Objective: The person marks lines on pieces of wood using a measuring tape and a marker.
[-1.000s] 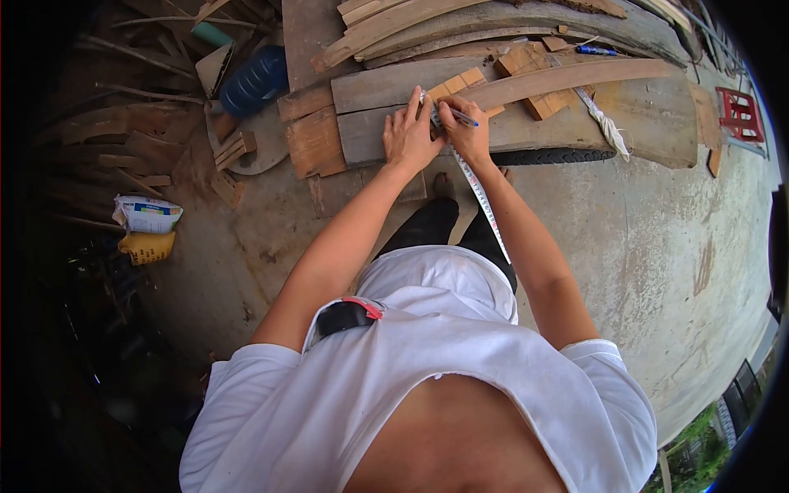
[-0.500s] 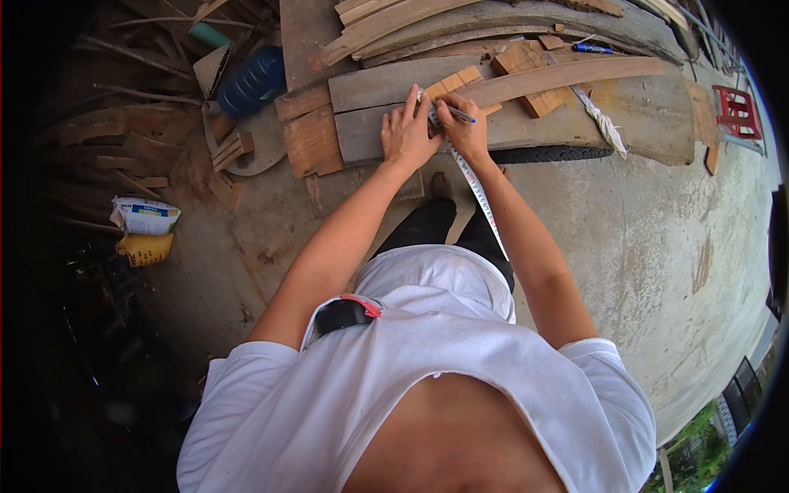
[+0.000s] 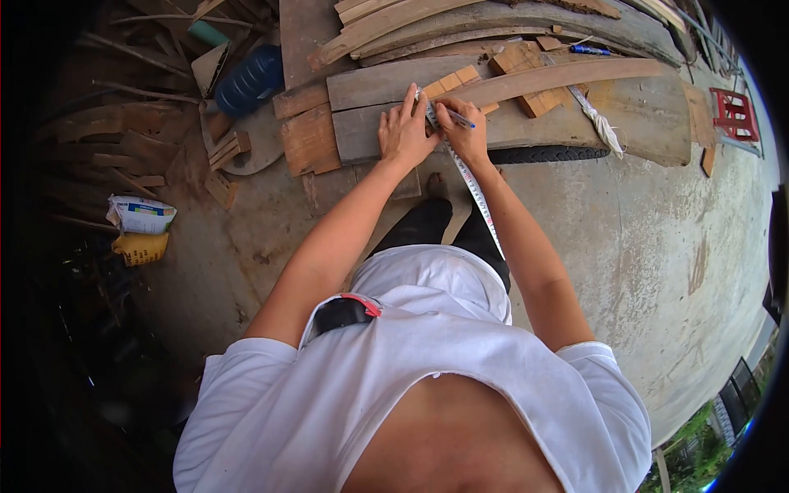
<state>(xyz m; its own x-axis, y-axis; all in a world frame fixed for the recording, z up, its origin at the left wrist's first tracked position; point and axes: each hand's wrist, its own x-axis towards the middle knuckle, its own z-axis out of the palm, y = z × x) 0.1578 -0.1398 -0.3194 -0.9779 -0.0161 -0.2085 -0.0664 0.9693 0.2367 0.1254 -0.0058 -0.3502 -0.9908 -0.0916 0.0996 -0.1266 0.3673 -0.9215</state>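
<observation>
L hand (image 3: 404, 131) fingers spread flat, pinning pale steel measuring tape (image 3: 477, 193) to grey weathered wooden plank (image 3: 362, 135) under them, R hand (image 3: 467, 135) fingers pinched on slim silver-and-blue pen (image 3: 460, 120) just beside; true mark prob. needs tape taut & pen tip tight to its edge.

I count two hands (left hand (image 3: 404, 131), right hand (image 3: 465, 136)), one tape measure (image 3: 474, 187), two pens (held pen (image 3: 460, 120), loose pen (image 3: 589, 49)), two sacks (white sack (image 3: 141, 214), yellow sack (image 3: 140, 247)), one blue jug (image 3: 251, 80), one red stool (image 3: 734, 113).
</observation>
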